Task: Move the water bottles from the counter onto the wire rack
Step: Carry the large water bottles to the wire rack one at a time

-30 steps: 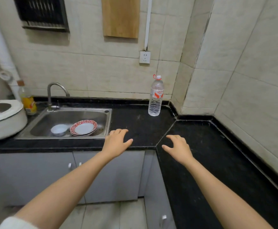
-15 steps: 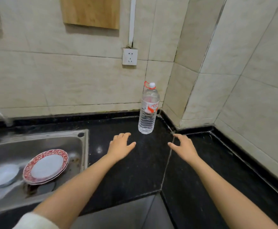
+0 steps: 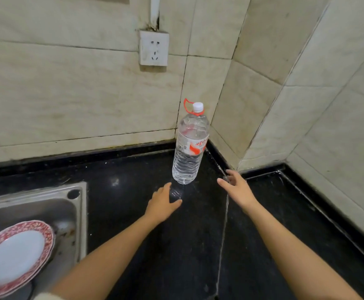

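Observation:
One clear water bottle (image 3: 188,148) with a white cap, a red carry loop and a red-and-white label stands upright on the black counter (image 3: 133,202), in the corner by the tiled wall. My left hand (image 3: 162,204) hovers just in front of the bottle's base and to its left, fingers relaxed, holding nothing. To the right of the base is my right hand (image 3: 236,188), open with fingers spread, a short gap from the bottle. No wire rack is in view.
A steel sink (image 3: 46,211) is set in the counter at the left, with a red-rimmed white plate (image 3: 14,254) in it. A wall socket (image 3: 154,48) sits above the bottle. Tiled walls close the corner behind and to the right.
The view has closed in on the corner. Both hands have reached forward and now flank the bottle's base; the bottle has not moved.

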The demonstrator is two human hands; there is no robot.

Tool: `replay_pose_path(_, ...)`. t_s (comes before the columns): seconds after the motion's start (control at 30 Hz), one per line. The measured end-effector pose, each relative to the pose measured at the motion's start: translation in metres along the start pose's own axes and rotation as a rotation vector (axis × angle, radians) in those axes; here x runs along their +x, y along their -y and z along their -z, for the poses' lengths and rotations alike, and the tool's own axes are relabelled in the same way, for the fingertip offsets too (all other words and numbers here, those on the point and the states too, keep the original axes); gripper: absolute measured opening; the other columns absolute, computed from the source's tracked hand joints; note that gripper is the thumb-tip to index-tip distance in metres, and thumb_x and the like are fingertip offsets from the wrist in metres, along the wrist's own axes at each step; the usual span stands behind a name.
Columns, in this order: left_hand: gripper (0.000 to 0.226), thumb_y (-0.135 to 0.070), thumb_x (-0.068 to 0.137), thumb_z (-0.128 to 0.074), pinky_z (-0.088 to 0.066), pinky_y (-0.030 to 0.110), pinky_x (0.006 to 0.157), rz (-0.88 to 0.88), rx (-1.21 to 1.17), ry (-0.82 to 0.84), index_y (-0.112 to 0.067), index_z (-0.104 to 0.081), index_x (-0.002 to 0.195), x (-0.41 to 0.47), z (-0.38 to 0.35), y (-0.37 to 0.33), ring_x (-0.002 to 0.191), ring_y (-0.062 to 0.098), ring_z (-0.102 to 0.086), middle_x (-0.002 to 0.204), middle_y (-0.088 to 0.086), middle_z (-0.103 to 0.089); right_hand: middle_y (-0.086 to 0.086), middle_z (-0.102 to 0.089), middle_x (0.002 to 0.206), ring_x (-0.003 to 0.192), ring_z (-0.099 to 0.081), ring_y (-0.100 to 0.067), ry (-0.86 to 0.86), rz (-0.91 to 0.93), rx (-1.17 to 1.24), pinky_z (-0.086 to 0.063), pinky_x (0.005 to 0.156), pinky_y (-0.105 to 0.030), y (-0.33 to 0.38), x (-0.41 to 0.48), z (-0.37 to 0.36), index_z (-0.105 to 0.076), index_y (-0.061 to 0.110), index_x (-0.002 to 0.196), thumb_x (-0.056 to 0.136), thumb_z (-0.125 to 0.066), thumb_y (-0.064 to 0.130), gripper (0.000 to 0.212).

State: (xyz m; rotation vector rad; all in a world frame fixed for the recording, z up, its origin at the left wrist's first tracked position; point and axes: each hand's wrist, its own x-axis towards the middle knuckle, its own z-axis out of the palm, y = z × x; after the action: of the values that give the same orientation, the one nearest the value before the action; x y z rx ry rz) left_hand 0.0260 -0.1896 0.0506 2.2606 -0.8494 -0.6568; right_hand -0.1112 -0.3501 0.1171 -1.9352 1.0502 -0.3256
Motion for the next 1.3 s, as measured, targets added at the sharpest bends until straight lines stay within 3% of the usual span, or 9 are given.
replay_pose_path(0.17,0.097,-0.039,0.08,-0.068,-0.026,0.038,0.114,-0.01,-0.089,-0.027,-0.018,-0.003,0.149,0.055,0.008,-0.017,0.142,0.023,-0.021,0.156,0.007,-0.016,-0.011,-0.033,0.146,0.132,-0.035,-0.025,0.171,0.113,0.087,-0.032,0.105,-0.035,0.028,0.082,0.002,-0.017,0.022,0.146,0.084,-0.064,0.032,0.079)
replay_pose_path(0.23,0.097,-0.035,0.077,-0.072,-0.028,0.031,0.111,-0.051,-0.198,-0.062,-0.023,-0.007,0.147,0.073,0.005,-0.028,0.14,0.015,-0.024,0.154,-0.004,-0.022,-0.01,-0.032,0.148,0.134,-0.034,-0.024,0.193,0.146,0.179,-0.031,0.105,-0.034,0.039,0.116,0.006,-0.012,0.022,0.147,0.083,-0.066,0.027,0.084)
replay_pose_path(0.33,0.083,-0.026,0.069,-0.08,-0.035,0.02,0.095,-0.115,-0.367,-0.19,-0.048,-0.022,0.123,0.104,0.006,-0.048,0.116,-0.004,-0.039,0.117,-0.035,-0.036,-0.007,-0.032,0.149,0.136,-0.032,-0.023,0.309,0.215,0.209,-0.03,0.105,-0.032,0.054,0.167,0.008,-0.008,0.022,0.148,0.077,-0.072,0.02,0.095)
replay_pose_path(0.43,0.098,-0.033,0.052,-0.087,-0.044,0.028,0.099,-0.164,-0.516,-0.26,-0.058,-0.025,0.123,0.141,0.0,-0.05,0.12,-0.001,-0.049,0.125,-0.023,-0.05,-0.001,-0.036,0.146,0.133,-0.036,-0.019,0.462,0.256,0.209,-0.031,0.109,-0.039,0.057,0.202,0.001,-0.007,0.028,0.147,0.06,-0.084,0.029,0.116)
replay_pose_path(0.57,0.103,-0.02,0.051,-0.09,-0.043,0.015,0.094,-0.101,-0.599,-0.325,-0.051,-0.022,0.121,0.166,-0.011,-0.046,0.115,-0.002,-0.049,0.123,-0.022,-0.043,0.008,-0.033,0.146,0.132,-0.037,-0.012,0.584,0.281,0.334,-0.038,0.106,-0.036,0.053,0.21,-0.018,-0.011,0.029,0.147,0.057,-0.08,0.029,0.114)
replay_pose_path(0.77,0.103,-0.02,0.054,-0.089,-0.041,0.022,0.094,-0.109,-0.542,-0.264,-0.027,-0.023,0.133,0.168,-0.003,-0.039,0.117,0.006,-0.048,0.128,-0.008,-0.045,0.001,-0.043,0.141,0.125,-0.049,-0.013,0.608,0.302,0.374,-0.045,0.102,-0.039,0.057,0.201,-0.02,-0.023,0.028,0.143,0.05,-0.083,0.028,0.11)
replay_pose_path(0.9,0.1,-0.027,0.053,-0.089,-0.039,0.013,0.086,-0.099,-0.526,-0.199,-0.04,-0.021,0.125,0.144,-0.004,-0.037,0.108,-0.001,-0.049,0.121,-0.016,-0.045,0.003,-0.052,0.131,0.119,-0.053,-0.012,0.587,0.268,0.422,-0.049,0.092,-0.026,0.054,0.167,-0.018,-0.036,0.039,0.125,0.047,-0.08,0.026,0.091)
replay_pose_path(0.97,0.097,-0.026,0.053,-0.089,-0.039,0.007,0.078,-0.133,-0.546,-0.155,-0.043,-0.022,0.12,0.129,-0.001,-0.034,0.101,-0.006,-0.05,0.117,-0.018,-0.046,0.0,-0.051,0.131,0.12,-0.052,-0.015,0.527,0.231,0.456,-0.048,0.093,-0.031,0.051,0.146,-0.02,-0.037,0.04,0.122,0.042,-0.08,0.025,0.092)
replay_pose_path(1.3,0.085,-0.022,0.05,-0.09,-0.041,0.007,0.085,-0.337,-0.519,0.038,-0.052,-0.036,0.109,0.025,-0.003,0.004,0.104,-0.017,-0.051,0.111,-0.028,-0.051,-0.003,-0.055,0.127,0.116,-0.057,-0.014,0.27,0.144,0.582,-0.049,0.092,-0.031,0.025,-0.009,-0.047,-0.038,0.028,0.128,0.033,-0.091,0.045,0.11)
